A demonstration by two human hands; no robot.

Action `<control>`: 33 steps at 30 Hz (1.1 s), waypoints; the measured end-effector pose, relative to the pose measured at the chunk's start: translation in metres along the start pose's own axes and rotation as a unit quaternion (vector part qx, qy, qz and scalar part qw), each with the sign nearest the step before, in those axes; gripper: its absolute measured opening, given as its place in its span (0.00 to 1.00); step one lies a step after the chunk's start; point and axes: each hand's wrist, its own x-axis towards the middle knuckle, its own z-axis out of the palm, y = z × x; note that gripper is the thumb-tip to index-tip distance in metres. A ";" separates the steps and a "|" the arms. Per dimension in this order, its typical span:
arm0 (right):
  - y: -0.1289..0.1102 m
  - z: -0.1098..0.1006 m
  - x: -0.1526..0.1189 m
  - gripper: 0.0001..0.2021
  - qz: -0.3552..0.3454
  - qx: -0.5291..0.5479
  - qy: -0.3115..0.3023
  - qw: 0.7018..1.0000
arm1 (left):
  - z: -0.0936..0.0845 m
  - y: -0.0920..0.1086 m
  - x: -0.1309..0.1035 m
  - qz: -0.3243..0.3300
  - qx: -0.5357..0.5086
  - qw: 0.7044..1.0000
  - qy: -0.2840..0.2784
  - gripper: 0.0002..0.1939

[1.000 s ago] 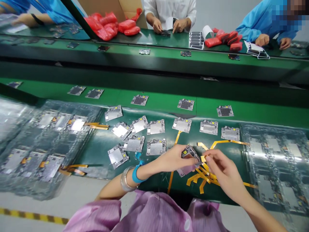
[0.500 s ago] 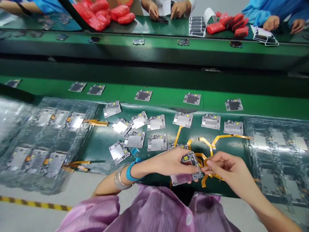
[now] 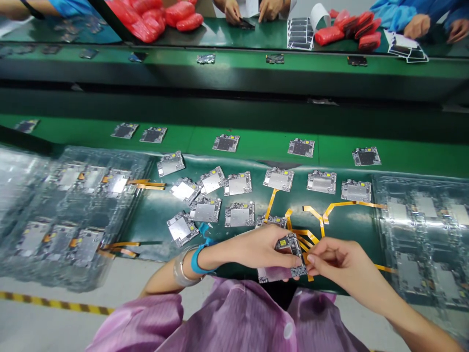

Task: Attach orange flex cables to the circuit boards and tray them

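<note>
My left hand (image 3: 266, 247) grips a circuit board (image 3: 292, 249) near my body, thumb on its face and fingers beneath. The board is tilted and shows a yellow sticker. At the board's right edge, my right hand (image 3: 331, 259) is closed in a pinch on an orange flex cable (image 3: 307, 260), mostly hidden by the fingertips. More orange flex cables (image 3: 306, 237) lie loose on the green mat just behind both hands. Behind my left hand lies another circuit board (image 3: 271, 221), partly covered. Several boards with silver shields, such as one circuit board (image 3: 240, 214), lie around on the mat.
Clear plastic trays with boards stand at left (image 3: 120, 215) and right (image 3: 381, 234). Boards ride on a green conveyor belt (image 3: 264, 144) beyond the mat, with a second belt (image 3: 238, 61) behind. Across it are co-workers' hands (image 3: 269, 10) and red wrapped bundles (image 3: 146, 22).
My right fingertips have shifted slightly at the board's edge, still pinching. Boards on the near belt have moved right, those on the far belt a little left. My left hand keeps its board.
</note>
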 end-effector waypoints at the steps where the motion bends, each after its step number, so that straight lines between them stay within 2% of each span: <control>1: 0.001 0.000 0.000 0.12 0.007 -0.001 -0.001 1.000 | 0.000 0.000 0.000 -0.009 0.008 1.000 0.001 0.12; 5: 0.003 0.000 0.003 0.13 0.021 -0.004 0.005 1.000 | 0.002 0.001 -0.001 -0.050 0.028 0.998 0.030 0.12; 11: 0.004 -0.002 0.008 0.15 -0.012 -0.047 -0.003 0.999 | 0.000 0.002 -0.003 -0.049 0.018 0.997 0.052 0.14; 16: 0.004 0.000 0.007 0.12 -0.056 -0.096 0.037 0.993 | 0.007 -0.002 0.007 -0.101 -0.018 0.991 0.081 0.11; 18: 0.008 0.002 0.004 0.10 -0.101 -0.135 0.060 0.984 | 0.013 -0.007 0.015 -0.110 -0.030 0.987 0.109 0.08; 20: 0.016 0.007 0.002 0.07 -0.187 -0.195 0.153 0.951 | 0.017 -0.012 0.024 -0.101 -0.040 0.985 0.137 0.07; 23: 0.033 0.015 0.001 0.10 -0.319 -0.279 0.355 0.833 | 0.021 -0.012 0.034 -0.070 -0.031 0.983 0.169 0.12; 24: 0.037 0.017 0.001 0.11 -0.348 -0.291 0.389 0.802 | 0.023 -0.009 0.036 -0.053 -0.006 0.983 0.178 0.12; 26: 0.043 0.019 0.002 0.13 -0.380 -0.298 0.406 0.776 | 0.028 -0.002 0.038 -0.009 0.075 0.977 0.197 0.11; 28: 0.043 0.019 -0.001 0.13 -0.387 -0.304 0.404 0.771 | 0.037 0.005 0.039 0.037 0.155 0.965 0.208 0.09; 30: 0.040 0.015 -0.006 0.10 -0.371 -0.316 0.391 0.781 | 0.046 0.010 0.042 0.075 0.207 0.952 0.215 0.08; 31: 0.039 0.011 -0.010 0.09 -0.356 -0.317 0.370 0.797 | 0.050 0.011 0.045 0.093 0.224 0.946 0.216 0.07; 33: 0.037 -0.007 -0.018 0.09 -0.307 -0.265 0.318 0.857 | 0.053 0.013 0.053 0.127 0.240 0.935 0.226 0.06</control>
